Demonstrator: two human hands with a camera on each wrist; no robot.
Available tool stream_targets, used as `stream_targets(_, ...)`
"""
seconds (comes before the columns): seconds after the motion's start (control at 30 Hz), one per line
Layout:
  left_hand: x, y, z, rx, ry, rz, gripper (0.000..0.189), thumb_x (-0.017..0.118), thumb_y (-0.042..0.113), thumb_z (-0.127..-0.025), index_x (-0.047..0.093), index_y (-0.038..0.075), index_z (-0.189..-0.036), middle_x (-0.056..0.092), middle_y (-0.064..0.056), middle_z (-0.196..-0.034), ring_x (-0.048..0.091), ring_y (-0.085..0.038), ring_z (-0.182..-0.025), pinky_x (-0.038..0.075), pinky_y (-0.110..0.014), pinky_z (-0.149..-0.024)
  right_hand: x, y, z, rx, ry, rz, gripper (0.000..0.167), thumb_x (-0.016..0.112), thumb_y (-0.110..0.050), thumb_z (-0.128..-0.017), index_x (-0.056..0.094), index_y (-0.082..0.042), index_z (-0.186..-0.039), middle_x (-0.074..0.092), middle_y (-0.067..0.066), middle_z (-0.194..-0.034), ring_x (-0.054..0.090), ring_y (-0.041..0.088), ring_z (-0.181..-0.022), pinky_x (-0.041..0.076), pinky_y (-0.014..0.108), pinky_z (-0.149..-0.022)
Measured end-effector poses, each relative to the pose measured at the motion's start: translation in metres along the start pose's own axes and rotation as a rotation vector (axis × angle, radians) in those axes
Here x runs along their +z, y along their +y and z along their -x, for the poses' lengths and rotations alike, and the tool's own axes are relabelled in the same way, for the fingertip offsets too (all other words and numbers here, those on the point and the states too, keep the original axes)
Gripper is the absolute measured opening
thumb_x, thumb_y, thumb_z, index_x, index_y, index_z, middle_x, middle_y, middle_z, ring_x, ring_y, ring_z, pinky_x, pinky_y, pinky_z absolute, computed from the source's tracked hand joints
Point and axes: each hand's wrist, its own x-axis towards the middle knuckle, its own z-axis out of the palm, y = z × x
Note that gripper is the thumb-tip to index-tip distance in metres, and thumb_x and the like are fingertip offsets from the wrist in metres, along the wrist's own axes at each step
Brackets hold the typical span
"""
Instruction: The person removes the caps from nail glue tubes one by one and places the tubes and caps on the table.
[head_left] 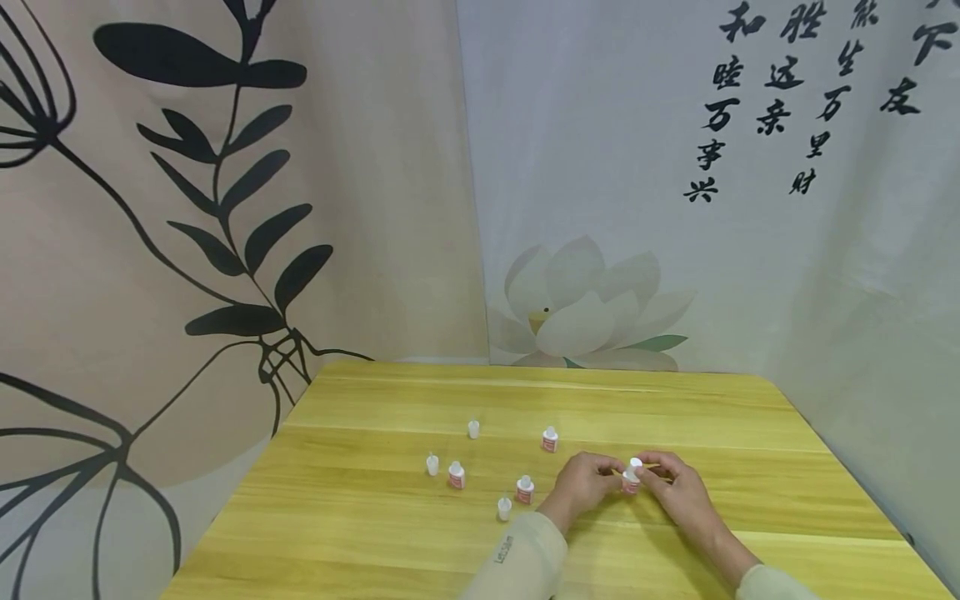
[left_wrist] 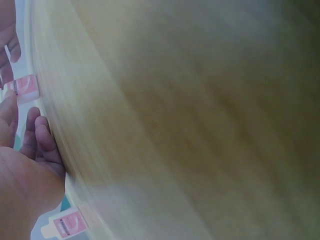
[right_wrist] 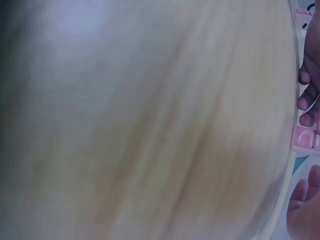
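A small white bottle (head_left: 631, 483) with a pink label is held just over the table between both hands. My left hand (head_left: 587, 485) grips its body from the left with the fingertips. From the other side, my right hand (head_left: 681, 493) pinches the white cap (head_left: 636, 463) at the top. In the left wrist view, the held bottle (left_wrist: 26, 89) appears at the left edge beside the left fingers (left_wrist: 46, 140). The right wrist view catches the bottle (right_wrist: 304, 138) at its right edge, under the right hand (right_wrist: 312, 70); both wrist views crop the hands.
Three similar pink-labelled bottles stand on the wooden table (head_left: 360, 533): one behind (head_left: 550, 440), one near the left wrist (head_left: 525, 490), one farther left (head_left: 457, 476). Three small white caps (head_left: 473, 429) (head_left: 432, 465) (head_left: 504, 508) lie among them. Printed curtains (head_left: 405, 208) hang behind.
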Motion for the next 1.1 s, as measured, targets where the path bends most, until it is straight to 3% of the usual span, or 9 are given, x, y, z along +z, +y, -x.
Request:
stream_targets(0.33,0.0002,0.0003,0.0009,-0.029,-0.006,0.005,0.009,0.075,0.025,-0.088,0.078,0.023,-0.096,0.06,0.013,-0.077,0.051,-0.004,-0.072,0.045,-0.024,-0.065,0.0,-0.0011,-0.001,0.025,0.007,-0.02,0.049,0.071,-0.045,-0.09,0.066,-0.008,-0.122,0.058,0.012,-0.129,0.056,0.027,-0.111,0.046,0.033,-0.082)
stream_targets(0.73,0.0007,0.002,0.0008,-0.047,-0.007,0.023,0.008,0.076,0.024,-0.087,0.078,0.023,-0.095,0.06,0.013,-0.077,0.05,-0.004,-0.072,0.044,-0.024,-0.066,0.0007,0.0013,-0.0002,-0.022,-0.008,-0.007,0.041,0.063,-0.032,-0.098,0.063,-0.004,-0.128,0.057,0.013,-0.127,0.055,0.025,-0.108,0.043,0.033,-0.084)
stream_targets(1.1,-0.0006,0.004,0.0027,-0.051,-0.014,0.03,0.011,0.074,0.02,-0.088,0.078,0.021,-0.099,0.06,0.012,-0.08,0.051,-0.005,-0.075,0.045,-0.025,-0.068,0.0006,-0.0004,-0.0002,0.031,0.002,-0.009,0.051,0.069,-0.045,-0.091,0.064,-0.007,-0.125,0.057,0.012,-0.129,0.055,0.027,-0.111,0.045,0.032,-0.081)
